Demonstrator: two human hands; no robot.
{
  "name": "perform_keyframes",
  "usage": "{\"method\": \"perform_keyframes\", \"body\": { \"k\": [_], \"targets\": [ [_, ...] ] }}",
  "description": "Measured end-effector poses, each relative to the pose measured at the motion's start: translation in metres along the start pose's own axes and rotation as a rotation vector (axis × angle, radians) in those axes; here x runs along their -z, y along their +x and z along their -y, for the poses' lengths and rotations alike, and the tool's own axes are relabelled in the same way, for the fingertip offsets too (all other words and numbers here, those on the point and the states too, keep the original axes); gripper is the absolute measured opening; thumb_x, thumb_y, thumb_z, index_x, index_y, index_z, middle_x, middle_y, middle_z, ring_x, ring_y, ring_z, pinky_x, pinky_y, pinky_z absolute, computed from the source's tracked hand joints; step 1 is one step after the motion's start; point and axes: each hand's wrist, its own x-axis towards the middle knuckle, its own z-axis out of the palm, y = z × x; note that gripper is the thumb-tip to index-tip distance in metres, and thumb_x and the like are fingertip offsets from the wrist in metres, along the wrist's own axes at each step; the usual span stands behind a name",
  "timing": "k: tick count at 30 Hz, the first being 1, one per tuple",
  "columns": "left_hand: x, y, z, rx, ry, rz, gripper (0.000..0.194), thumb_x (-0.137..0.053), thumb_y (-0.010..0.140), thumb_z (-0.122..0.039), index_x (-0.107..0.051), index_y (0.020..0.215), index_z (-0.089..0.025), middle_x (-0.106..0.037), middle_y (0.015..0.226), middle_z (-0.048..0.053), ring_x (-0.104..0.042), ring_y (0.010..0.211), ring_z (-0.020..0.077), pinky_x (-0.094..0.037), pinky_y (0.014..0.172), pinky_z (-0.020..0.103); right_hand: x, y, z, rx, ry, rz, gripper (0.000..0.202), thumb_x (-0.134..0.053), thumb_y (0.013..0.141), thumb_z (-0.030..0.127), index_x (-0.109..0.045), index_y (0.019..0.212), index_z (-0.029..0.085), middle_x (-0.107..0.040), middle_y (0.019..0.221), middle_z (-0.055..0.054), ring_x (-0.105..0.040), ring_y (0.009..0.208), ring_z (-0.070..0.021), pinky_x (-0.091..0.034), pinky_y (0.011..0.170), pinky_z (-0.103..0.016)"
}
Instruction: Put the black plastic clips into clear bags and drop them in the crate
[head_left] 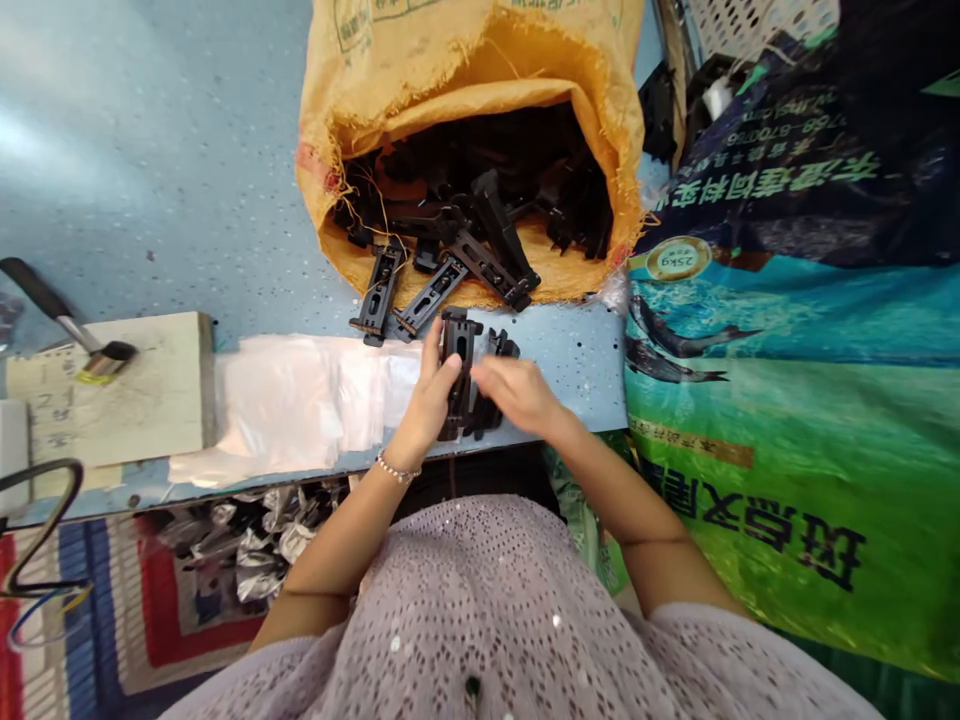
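Near the table's front edge, my left hand [429, 402] is closed on a black plastic bracket [459, 335], its thumb lying along the slotted face. Close to its right, my right hand [519, 392] has its fingers curled in and is slightly blurred; what they pinch, if anything, is hidden. More black brackets [491, 415] stand packed side by side beneath and behind my right fingers. Ahead of my hands, an orange woven sack [472, 95] lies with its mouth towards me, full of similar black parts. Loose brackets [381, 290] spill from its lip onto the table.
Clear plastic bags [277, 390] lie flat to the left. Beyond them, a brush [112, 358] rests on a pale block [165, 400]. A large printed feed sack [787, 400] fills the right side. A crate [161, 610] of silvery packets stands below the table's edge.
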Motion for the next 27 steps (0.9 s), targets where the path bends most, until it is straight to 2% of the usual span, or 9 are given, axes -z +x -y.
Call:
{"method": "perform_keyframes", "body": {
  "k": [4,8,10,13,16,19,21,24,27],
  "targets": [
    [-0.013,-0.013,0.034,-0.114,0.448,0.030,0.073,-0.054,0.098,-0.047,-0.027,0.161,-0.023,-0.025,0.169,0.018,-0.018,0.159,0.0358,-0.013,0.129,0.061,0.028,0.073,-0.055,-0.192,-0.271,-0.458,0.031,-0.041,0.108,0.047,-0.060,0.120,0.025,-0.063,0.121,-0.014,-0.060,0.115,-0.0278,-0.049,0.098,-0.046],
    [-0.020,-0.022,0.038,-0.158,0.577,0.046,0.068,-0.058,0.097,-0.042,-0.035,0.158,-0.024,-0.016,0.171,0.019,-0.012,0.160,0.0395,-0.013,0.128,0.064,0.053,0.122,-0.082,-0.344,-0.393,-0.312,0.039,-0.042,0.109,0.040,-0.059,0.123,0.008,-0.062,0.122,-0.021,-0.060,0.117,-0.0286,-0.046,0.102,-0.047],
    [-0.017,-0.020,0.026,-0.200,0.517,0.034,0.065,-0.058,0.098,-0.045,-0.038,0.157,-0.029,-0.022,0.170,0.016,-0.018,0.159,0.0364,-0.018,0.128,0.061,0.060,0.114,-0.071,-0.314,-0.416,-0.395,0.037,-0.040,0.110,0.037,-0.060,0.120,0.007,-0.064,0.120,-0.022,-0.060,0.114,-0.0285,-0.046,0.102,-0.046],
    [-0.014,-0.008,0.000,-0.282,0.234,0.058,0.070,-0.054,0.099,-0.059,-0.030,0.160,-0.036,-0.026,0.170,0.011,-0.026,0.158,0.0304,-0.029,0.127,0.054,0.055,0.071,-0.034,-0.130,-0.364,-0.535,0.039,-0.040,0.109,0.042,-0.061,0.121,0.011,-0.065,0.118,-0.021,-0.059,0.113,-0.0310,-0.046,0.101,-0.049],
    [-0.012,0.005,-0.025,-0.289,-0.151,0.115,0.079,-0.048,0.094,-0.075,-0.031,0.160,-0.036,-0.041,0.163,0.011,-0.044,0.149,0.0301,-0.045,0.117,0.048,0.037,0.027,0.000,-0.025,0.042,-0.216,0.038,-0.040,0.108,0.050,-0.064,0.112,0.020,-0.069,0.106,-0.012,-0.064,0.100,-0.0263,-0.054,0.089,-0.044],
    [-0.006,0.006,-0.040,-0.147,-0.301,0.098,0.069,-0.051,0.094,-0.072,-0.049,0.149,-0.029,-0.068,0.134,0.012,-0.063,0.128,0.0293,-0.057,0.101,0.044,0.023,0.006,0.011,-0.057,0.374,0.123,0.049,-0.031,0.109,0.054,-0.064,0.093,0.022,-0.068,0.086,-0.005,-0.065,0.080,-0.0206,-0.055,0.073,-0.036],
    [0.001,0.000,-0.044,-0.071,-0.280,0.058,0.061,-0.056,0.096,-0.064,-0.055,0.144,-0.027,-0.073,0.119,0.010,-0.068,0.119,0.0271,-0.059,0.096,0.040,0.021,0.008,0.009,-0.084,0.301,0.037,0.053,-0.029,0.109,0.058,-0.064,0.091,0.022,-0.067,0.084,-0.005,-0.064,0.079,-0.0204,-0.054,0.073,-0.036],
    [0.004,-0.011,-0.044,-0.077,-0.200,0.002,0.051,-0.062,0.095,-0.058,-0.063,0.136,-0.027,-0.072,0.122,0.007,-0.063,0.127,0.0248,-0.055,0.103,0.035,0.024,0.029,0.008,0.011,-0.019,-0.197,0.053,-0.036,0.103,0.067,-0.063,0.099,0.022,-0.066,0.097,-0.010,-0.062,0.093,-0.0246,-0.050,0.083,-0.039],
    [0.001,-0.015,-0.039,-0.069,-0.182,-0.084,0.041,-0.063,0.094,-0.057,-0.069,0.121,-0.027,-0.071,0.120,0.005,-0.059,0.132,0.0245,-0.053,0.105,0.033,0.022,0.047,0.011,0.096,-0.180,-0.157,0.056,-0.031,0.104,0.068,-0.061,0.092,0.022,-0.064,0.090,-0.009,-0.062,0.089,-0.0248,-0.047,0.081,-0.038]
  ]
}}
